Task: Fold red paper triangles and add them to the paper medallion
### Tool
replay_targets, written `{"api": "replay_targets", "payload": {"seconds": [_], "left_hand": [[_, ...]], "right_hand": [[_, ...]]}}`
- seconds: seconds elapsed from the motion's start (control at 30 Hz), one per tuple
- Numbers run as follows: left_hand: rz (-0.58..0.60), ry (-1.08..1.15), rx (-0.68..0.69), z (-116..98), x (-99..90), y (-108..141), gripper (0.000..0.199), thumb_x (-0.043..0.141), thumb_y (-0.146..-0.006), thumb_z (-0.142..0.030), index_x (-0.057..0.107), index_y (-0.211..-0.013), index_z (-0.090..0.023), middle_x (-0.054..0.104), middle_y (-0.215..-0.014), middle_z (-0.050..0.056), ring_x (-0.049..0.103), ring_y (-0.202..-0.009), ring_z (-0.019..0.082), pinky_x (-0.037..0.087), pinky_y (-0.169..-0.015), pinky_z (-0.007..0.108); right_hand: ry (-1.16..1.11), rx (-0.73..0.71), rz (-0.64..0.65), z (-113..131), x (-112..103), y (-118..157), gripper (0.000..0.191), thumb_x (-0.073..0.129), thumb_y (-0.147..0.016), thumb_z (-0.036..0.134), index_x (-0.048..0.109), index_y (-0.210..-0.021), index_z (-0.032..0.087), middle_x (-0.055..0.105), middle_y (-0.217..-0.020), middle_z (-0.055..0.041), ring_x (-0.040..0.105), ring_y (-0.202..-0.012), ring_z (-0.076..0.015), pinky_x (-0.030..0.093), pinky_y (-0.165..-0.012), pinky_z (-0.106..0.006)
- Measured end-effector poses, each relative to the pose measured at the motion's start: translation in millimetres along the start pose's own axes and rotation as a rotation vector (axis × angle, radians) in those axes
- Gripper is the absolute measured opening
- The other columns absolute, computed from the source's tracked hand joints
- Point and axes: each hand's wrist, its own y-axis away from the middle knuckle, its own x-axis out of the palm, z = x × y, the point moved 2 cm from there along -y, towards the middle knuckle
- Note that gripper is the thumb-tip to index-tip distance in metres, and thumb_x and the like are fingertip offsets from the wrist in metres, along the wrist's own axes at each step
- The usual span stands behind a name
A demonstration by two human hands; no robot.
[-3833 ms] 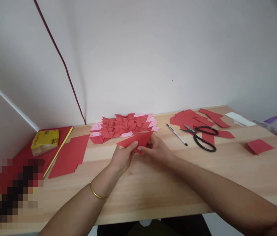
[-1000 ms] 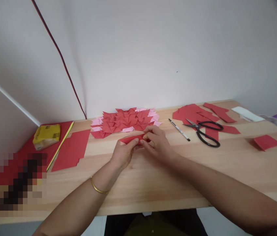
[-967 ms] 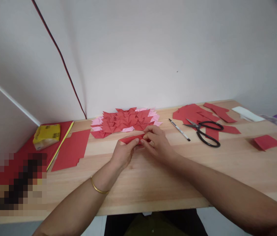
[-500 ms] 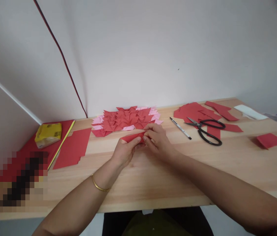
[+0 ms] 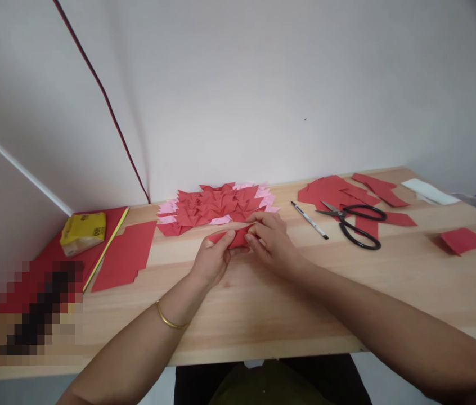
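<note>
A small folded piece of red paper (image 5: 239, 237) is held between both hands above the middle of the wooden table. My left hand (image 5: 214, 256) grips its left part, the thumb lying on top. At the paper's right end, my right hand (image 5: 269, 239) pinches it with thumb and fingers, which cover that corner. Just behind the hands sits a pile of folded red and pink paper pieces (image 5: 216, 203) against the wall.
Right of the hands lie a pen (image 5: 309, 220), black-handled scissors (image 5: 354, 222), red paper scraps (image 5: 326, 190) and a red square (image 5: 466, 241). Leftward are red sheets (image 5: 126, 253), a yellow packet (image 5: 84, 232), a yellow strip (image 5: 107, 247) and a pixelated dark object (image 5: 44, 309). A cable (image 5: 103, 90) runs down the wall.
My left thumb has shifted slightly left and up along the paper, so more of its red face shows between the hands. The right hand keeps its pinch in nearly the same place.
</note>
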Motion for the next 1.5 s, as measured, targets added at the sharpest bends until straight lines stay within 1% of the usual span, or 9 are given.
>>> {"api": "replay_targets", "payload": {"seconds": [0.2,0.47,0.63,0.7,0.8,0.93,1.03,1.23,1.5], "left_hand": [[0.015,-0.026,0.029,0.3,-0.5,0.3,0.027,0.073,-0.073,-0.027,0.071,-0.095,-0.012,0.072,-0.101,0.013,0.066,-0.094,0.025,0.056,-0.080,0.040],[-0.083,0.085,-0.096,-2.0,-6.3,-3.1,0.021,0.070,-0.075,-0.025,0.070,-0.088,-0.009,0.073,-0.089,0.012,0.069,-0.080,0.022,0.055,-0.077,0.039],[-0.076,-0.029,-0.145,-0.1,-11.1,-5.9,0.027,0.070,-0.073,-0.028,0.068,-0.092,-0.010,0.072,-0.093,0.014,0.068,-0.085,0.024,0.052,-0.082,0.040],[-0.107,-0.202,-0.001,-5.2,-15.0,-6.7,0.036,0.072,-0.073,-0.029,0.065,-0.105,-0.014,0.070,-0.104,0.012,0.065,-0.098,0.024,0.048,-0.090,0.041],[-0.156,-0.614,0.361,-21.5,-17.4,-3.3,0.041,0.069,-0.077,-0.029,0.061,-0.116,-0.021,0.064,-0.118,0.009,0.057,-0.113,0.021,0.039,-0.101,0.037],[0.017,-1.026,0.502,-34.7,-9.2,3.8,0.020,0.061,-0.082,-0.033,0.071,-0.096,-0.021,0.070,-0.100,0.007,0.061,-0.098,0.020,0.041,-0.096,0.037],[0.056,-1.090,0.433,-34.2,-4.4,5.7,0.015,0.064,-0.080,-0.032,0.071,-0.083,-0.020,0.071,-0.092,0.005,0.061,-0.089,0.020,0.043,-0.090,0.035],[0.022,-0.846,0.133,-22.7,-8.7,2.3,0.022,0.064,-0.076,-0.036,0.062,-0.069,-0.015,0.063,-0.069,0.001,0.053,-0.061,0.012,0.041,-0.058,0.023],[0.036,-0.797,0.143,-19.3,-6.9,1.6,0.016,0.067,-0.074,-0.032,0.067,-0.076,-0.015,0.059,-0.067,-0.001,0.049,-0.061,0.010,0.038,-0.059,0.022]], "right_hand": [[-0.002,-0.001,0.007,3.2,-1.8,-0.4,0.017,0.045,-0.090,0.023,0.054,-0.076,0.020,0.057,-0.106,-0.0092,0.047,-0.103,-0.0231,0.036,-0.089,-0.044],[0.004,-0.006,-0.027,1.1,-2.9,-0.1,0.012,0.052,-0.087,0.026,0.061,-0.082,0.021,0.055,-0.112,-0.0092,0.046,-0.108,-0.0251,0.034,-0.094,-0.045],[0.010,-0.054,-0.036,-1.7,-7.0,-0.9,0.009,0.058,-0.084,0.029,0.064,-0.084,0.022,0.057,-0.116,-0.0087,0.047,-0.110,-0.0257,0.032,-0.096,-0.045],[-0.012,-0.048,-0.036,-3.1,-9.6,-2.3,0.011,0.056,-0.087,0.028,0.064,-0.084,0.022,0.061,-0.108,-0.0079,0.050,-0.105,-0.0238,0.032,-0.094,-0.043],[-0.052,-0.003,-0.001,-5.1,-13.2,-5.1,0.014,0.053,-0.088,0.029,0.061,-0.081,0.020,0.066,-0.092,-0.0054,0.055,-0.092,-0.0201,0.035,-0.087,-0.039],[-0.142,0.047,0.072,-5.1,-16.2,-8.9,0.018,0.049,-0.090,0.028,0.057,-0.078,0.018,0.063,-0.076,-0.0029,0.054,-0.071,-0.0149,0.038,-0.072,-0.031],[-0.229,0.098,0.099,-4.3,-17.3,-10.1,0.021,0.047,-0.090,0.029,0.057,-0.076,0.017,0.061,-0.072,-0.0032,0.052,-0.066,-0.0136,0.038,-0.064,-0.028],[-0.325,0.197,0.183,-6.7,-16.2,-8.6,0.016,0.053,-0.085,0.030,0.063,-0.084,0.018,0.065,-0.081,-0.0044,0.056,-0.074,-0.0157,0.042,-0.067,-0.028],[-0.389,0.214,0.306,-7.1,-5.8,-5.4,0.019,0.052,-0.084,0.031,0.059,-0.073,0.017,0.059,-0.071,-0.0015,0.051,-0.064,-0.0128,0.039,-0.059,-0.025]]}}
